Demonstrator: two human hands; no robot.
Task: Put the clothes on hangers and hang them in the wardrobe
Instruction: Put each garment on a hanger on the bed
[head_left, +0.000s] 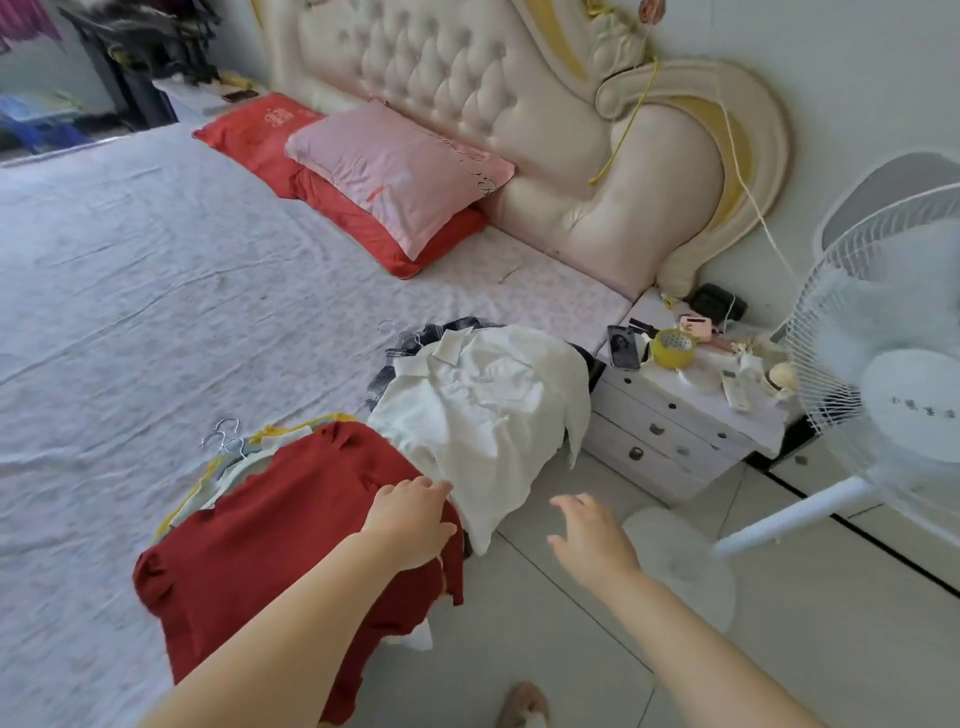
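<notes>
Two hands in view, both holding nothing. Left hand (413, 519): fingers straight, palm down over the red knit top (280, 540), fingertips at the lower edge of the white shirt (493, 410); can't tell if they actually touch it. Right hand (592, 540): fingers loosely spread, hovering over the tiled floor (545, 649), just beside the white shirt's hanging hem.

Red knit top lies flat at the bed (156, 286) corner, hem drooping over the edge. Under it is a stack of other garments, a yellow one (291, 428) showing at the neckline, with metal hanger hooks (223, 439) poking out toward the mattress. White shirt is heaped just right of it, collar up, on a dark plaid garment (410, 340); more hooks (397, 332) show by the plaid.

Further out: a pink pillow (400, 171) on red pillows (332, 202) against the tufted headboard (467, 78). White nightstand (675, 431) beside the bed carries a phone (623, 347), a yellow tape roll (674, 348) and small clutter. Standing fan (893, 395) at right, its round base (680, 561) on the floor near the right hand. Slippered foot (524, 706) at the bottom edge.
</notes>
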